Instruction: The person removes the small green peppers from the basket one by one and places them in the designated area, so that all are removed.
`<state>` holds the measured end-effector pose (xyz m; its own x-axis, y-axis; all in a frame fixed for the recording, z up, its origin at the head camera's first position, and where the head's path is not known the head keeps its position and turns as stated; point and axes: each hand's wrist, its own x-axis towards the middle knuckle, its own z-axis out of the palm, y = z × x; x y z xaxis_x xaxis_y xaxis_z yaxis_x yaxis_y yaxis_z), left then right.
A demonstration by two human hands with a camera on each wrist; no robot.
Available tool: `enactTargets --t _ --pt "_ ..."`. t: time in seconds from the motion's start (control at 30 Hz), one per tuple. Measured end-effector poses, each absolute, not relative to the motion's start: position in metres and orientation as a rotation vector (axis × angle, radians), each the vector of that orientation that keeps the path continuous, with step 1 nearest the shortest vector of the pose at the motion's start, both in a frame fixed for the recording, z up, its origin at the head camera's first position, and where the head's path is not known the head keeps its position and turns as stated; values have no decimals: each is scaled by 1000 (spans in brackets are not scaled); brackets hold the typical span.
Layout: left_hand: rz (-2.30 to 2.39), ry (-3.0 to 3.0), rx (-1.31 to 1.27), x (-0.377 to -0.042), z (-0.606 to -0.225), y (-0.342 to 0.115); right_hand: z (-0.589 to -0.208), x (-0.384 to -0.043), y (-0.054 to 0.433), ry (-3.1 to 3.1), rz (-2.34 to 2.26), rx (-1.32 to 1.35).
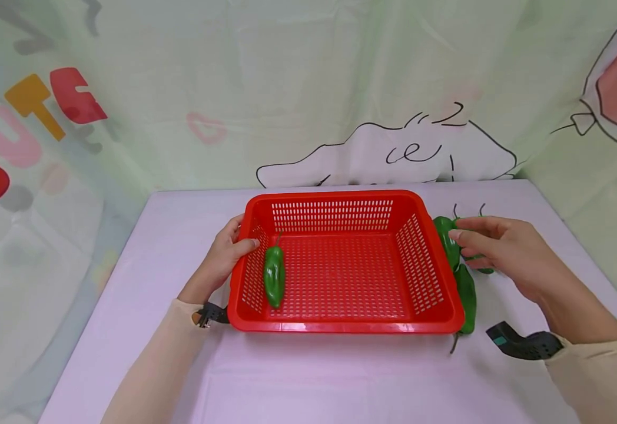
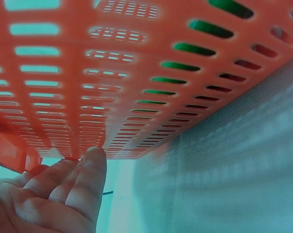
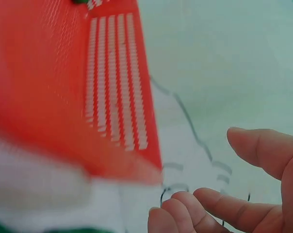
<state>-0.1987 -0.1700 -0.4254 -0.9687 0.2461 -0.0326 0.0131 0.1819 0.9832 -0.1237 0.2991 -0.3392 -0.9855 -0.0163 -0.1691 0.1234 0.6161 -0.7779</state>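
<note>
A red plastic basket with slotted walls stands in the middle of the table, one glossy green pepper lying inside along its left side. My left hand grips the basket's left wall, thumb over the rim; in the left wrist view its fingers press the wall from outside. Past the right wall lie more green peppers, one at the back and another nearer the front. Over them hovers my right hand, partly covering a further pepper. Its thumb stands apart from the fingers in the right wrist view, with nothing between them.
The pale lilac table extends around the basket. A printed cloth hangs along the table's back and sides. Each wrist wears a dark strap, such as the right one.
</note>
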Motion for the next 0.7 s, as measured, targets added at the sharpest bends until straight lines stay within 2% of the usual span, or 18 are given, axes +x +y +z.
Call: enactTargets --t 0.27,0.7 --pt "1878 2273 237 -198 -423 -171 -320 -144 253 2610 -1356 33" --pt "1884 2270 246 -197 -423 -169 -321 -172 200 2454 -1495 -14"
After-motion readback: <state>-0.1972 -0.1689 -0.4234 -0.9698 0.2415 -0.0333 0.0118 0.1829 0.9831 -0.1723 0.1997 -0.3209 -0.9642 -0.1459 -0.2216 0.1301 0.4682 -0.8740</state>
